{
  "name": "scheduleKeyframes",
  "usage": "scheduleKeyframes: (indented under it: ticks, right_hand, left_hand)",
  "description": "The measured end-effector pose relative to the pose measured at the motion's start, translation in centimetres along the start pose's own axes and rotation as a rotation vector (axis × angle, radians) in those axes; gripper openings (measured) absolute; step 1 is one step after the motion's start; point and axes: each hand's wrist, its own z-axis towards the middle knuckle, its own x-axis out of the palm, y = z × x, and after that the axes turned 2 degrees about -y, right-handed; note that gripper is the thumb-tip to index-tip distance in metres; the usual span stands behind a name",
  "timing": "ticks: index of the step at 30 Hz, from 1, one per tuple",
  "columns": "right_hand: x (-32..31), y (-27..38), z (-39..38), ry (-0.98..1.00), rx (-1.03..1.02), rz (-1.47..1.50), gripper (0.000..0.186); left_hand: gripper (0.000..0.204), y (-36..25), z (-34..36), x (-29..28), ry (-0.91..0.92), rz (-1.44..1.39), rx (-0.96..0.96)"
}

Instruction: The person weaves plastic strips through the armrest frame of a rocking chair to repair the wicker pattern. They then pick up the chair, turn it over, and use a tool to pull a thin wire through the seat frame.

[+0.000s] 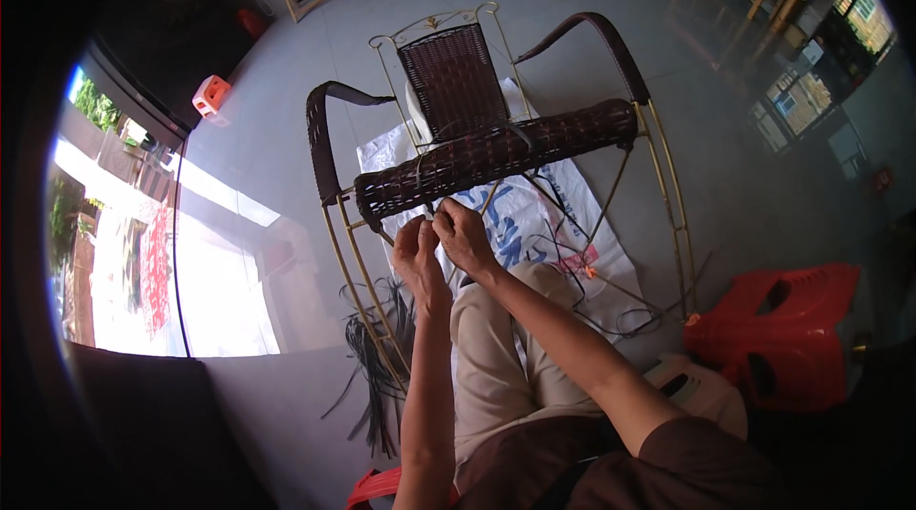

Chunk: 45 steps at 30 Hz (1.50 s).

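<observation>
One armchair of gold-coloured metal tubing and dark-brown weave (453,76), with two curved dark-brown armrests (620,50), is set over one white, blue-printed sheet (615,271); one bundle of thin black strips (370,357) is seen at its left; the thick woven front roll (496,157) is placed just above and beyond the left hand (417,250) and right hand (462,233); both are curled, side by side; whether anything is gripped cannot be told.

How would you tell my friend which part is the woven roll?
Find the big gold-framed chair. Across its near side, just beyond the left hand and right hand, runs the dark brown woven roll. It's a thick tube, unlike the flat woven backrest behind it.
</observation>
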Motion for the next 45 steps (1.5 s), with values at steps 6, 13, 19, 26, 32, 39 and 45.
scheduleKeyframes:
  ticks: [6, 13, 19, 26, 32, 39, 45]
  right_hand:
    - [-0.6, 0.0, 0.2, 0.021, 0.012, -0.028, 0.017]
    - [0.5, -0.4, -0.1, 0.007, 0.177, 0.088, 0.021]
    - [1.0, -1.7, -0.8, 0.028, 0.364, 0.347, 0.023]
    - [0.0, -0.4, -1.0, 0.102, 0.435, 0.350, 0.018]
    - [-0.7, -1.2, -1.2, 0.138, 0.387, 0.213, 0.026]
    - [-2.2, -0.5, -2.4, -0.029, 0.158, -0.083, 0.019]
    - [-1.7, 2.0, 0.5, 0.024, 0.004, -0.129, 0.016]
  left_hand:
    - [0.029, -0.2, 0.3, 0.4, 0.113, -0.262, -0.271]
    - [0.016, 2.5, 3.2, -1.1, 0.324, -0.597, -0.471]
    - [0.014, 2.3, 3.5, -1.7, 0.447, -0.629, -0.605]
    - [0.016, 2.2, 3.3, -1.6, 0.382, -0.481, -0.554]
    - [0.018, -0.4, 1.7, 0.0, 0.274, 0.037, -0.043]
    - [0.019, -0.6, 1.4, -0.3, 0.142, 0.655, 0.305]
    - [0.012, -1.5, 1.4, 0.1, 0.148, 1.010, 0.500]
